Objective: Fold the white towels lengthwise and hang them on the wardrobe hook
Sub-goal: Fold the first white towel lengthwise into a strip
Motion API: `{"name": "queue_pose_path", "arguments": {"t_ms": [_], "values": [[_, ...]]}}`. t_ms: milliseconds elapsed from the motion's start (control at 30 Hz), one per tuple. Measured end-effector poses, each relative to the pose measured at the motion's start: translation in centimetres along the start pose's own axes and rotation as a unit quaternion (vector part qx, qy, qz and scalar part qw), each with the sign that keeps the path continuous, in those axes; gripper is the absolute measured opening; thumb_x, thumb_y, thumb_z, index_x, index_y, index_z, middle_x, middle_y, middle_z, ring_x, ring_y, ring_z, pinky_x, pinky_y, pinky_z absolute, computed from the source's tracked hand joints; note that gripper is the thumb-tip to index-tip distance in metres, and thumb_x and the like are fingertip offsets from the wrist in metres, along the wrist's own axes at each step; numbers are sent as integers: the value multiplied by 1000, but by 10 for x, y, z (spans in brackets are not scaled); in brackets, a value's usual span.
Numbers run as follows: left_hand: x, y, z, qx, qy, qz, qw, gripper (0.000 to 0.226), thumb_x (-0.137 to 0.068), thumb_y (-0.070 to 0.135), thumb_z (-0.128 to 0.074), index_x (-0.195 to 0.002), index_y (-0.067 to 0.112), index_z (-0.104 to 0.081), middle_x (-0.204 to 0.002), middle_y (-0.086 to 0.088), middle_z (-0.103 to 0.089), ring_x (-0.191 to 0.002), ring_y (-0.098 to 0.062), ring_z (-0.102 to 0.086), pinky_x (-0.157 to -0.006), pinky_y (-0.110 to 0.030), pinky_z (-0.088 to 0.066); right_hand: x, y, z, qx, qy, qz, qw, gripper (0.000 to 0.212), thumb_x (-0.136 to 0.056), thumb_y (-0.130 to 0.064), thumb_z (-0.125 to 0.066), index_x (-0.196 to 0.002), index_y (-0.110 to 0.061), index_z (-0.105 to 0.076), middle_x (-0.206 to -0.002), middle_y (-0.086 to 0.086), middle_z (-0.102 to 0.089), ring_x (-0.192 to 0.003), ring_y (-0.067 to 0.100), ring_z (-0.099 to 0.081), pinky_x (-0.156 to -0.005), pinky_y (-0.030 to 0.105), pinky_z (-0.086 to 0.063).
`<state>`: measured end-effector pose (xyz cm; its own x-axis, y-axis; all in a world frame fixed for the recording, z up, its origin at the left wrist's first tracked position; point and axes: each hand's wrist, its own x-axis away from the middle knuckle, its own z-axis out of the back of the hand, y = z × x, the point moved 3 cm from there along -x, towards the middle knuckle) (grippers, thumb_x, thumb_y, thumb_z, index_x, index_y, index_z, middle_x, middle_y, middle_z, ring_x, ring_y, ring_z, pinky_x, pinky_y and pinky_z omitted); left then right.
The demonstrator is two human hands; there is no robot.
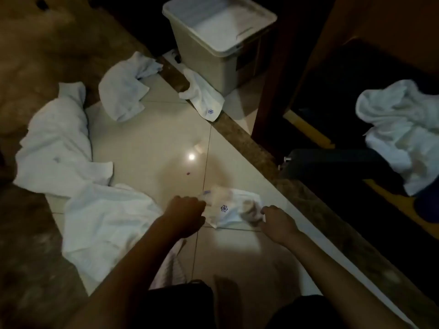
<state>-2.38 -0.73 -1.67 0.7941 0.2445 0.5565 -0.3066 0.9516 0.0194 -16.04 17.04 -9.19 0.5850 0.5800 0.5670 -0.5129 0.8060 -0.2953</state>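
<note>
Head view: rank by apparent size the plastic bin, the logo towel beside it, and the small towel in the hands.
1. plastic bin
2. logo towel beside the bin
3. small towel held by both hands, though it looks close to 2, being crumpled, blurred and nearer the camera, so that order is unsure.

White hand towel [228, 211] bears a blue pinwheel emblem; so does the white towel [204, 98] by the beige plastic bin [213, 55]. Glossy cream floor tiles [147, 143] meet a mottled brown stone strip [240, 134]. Dark brown wardrobe [297, 67].

Dim, grainy view; a lamp glares off the floor tiles [152, 143], corners dark and bowed.
</note>
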Motion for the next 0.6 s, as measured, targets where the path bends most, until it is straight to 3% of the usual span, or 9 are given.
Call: {"name": "queue_pose_path", "arguments": {"t_ms": [100,167,267,367,467,600], "values": [[-28,-16,-18,-45,4,40,998,34,-95,37,-45,-122,17,-52,-111,-2,-61,-98,-18,-59,-87,-30,-41,-46,3,-40,-41,-10,17,999,28,-92,-27,-57,-115,-11,-57,-117,9,-62,-105,24,-59,-81,25,-45],[-44,-24,-24,-60,-5,44,997,34,-95,37,-45,-121,17,-53,-112,-3,-60,-100,-19,-59,-87,-30,-41,-72,4,-64,-49,-6,25,998,35,-92,-28,-57,-123,-12,-53,-124,7,-59,-112,24,-57,-87,27,-45],[-59,-23,-26,-66,11,25,997,34,-95,37,-46,-121,17,-53,-114,-3,-60,-100,-19,-59,-81,-28,-42,-95,8,-96,26,-17,60,998,43,-97,-23,-46,-139,-15,-41,-146,5,-40,-132,20,-38,-105,29,-33],[-63,-19,-35,-70,-22,13,997,35,-95,35,-47,-123,16,-54,-114,-4,-61,-99,-19,-60,-82,-29,-45,-105,13,-117,84,-79,66,991,43,-98,-21,-44,-140,-14,-40,-152,9,-26,-135,25,-35,-105,34,-34],[-64,-13,-46,-64,-61,4,996,37,-95,34,-48,-126,15,-52,-116,-5,-60,-102,-19,-60,-83,-29,-46,-105,11,-121,85,-104,56,989,34,-94,-13,-48,-128,-7,-52,-143,15,-37,-122,33,-47,-96,38,-40],[-63,-11,-44,-11,-69,6,998,35,-95,32,-50,-126,16,-52,-121,-6,-59,-107,-21,-57,-87,-30,-45,-103,6,-101,50,-26,42,998,10,-90,-12,-54,-98,-8,-57,-118,15,-58,-107,30,-57,-85,32,-46]]}}
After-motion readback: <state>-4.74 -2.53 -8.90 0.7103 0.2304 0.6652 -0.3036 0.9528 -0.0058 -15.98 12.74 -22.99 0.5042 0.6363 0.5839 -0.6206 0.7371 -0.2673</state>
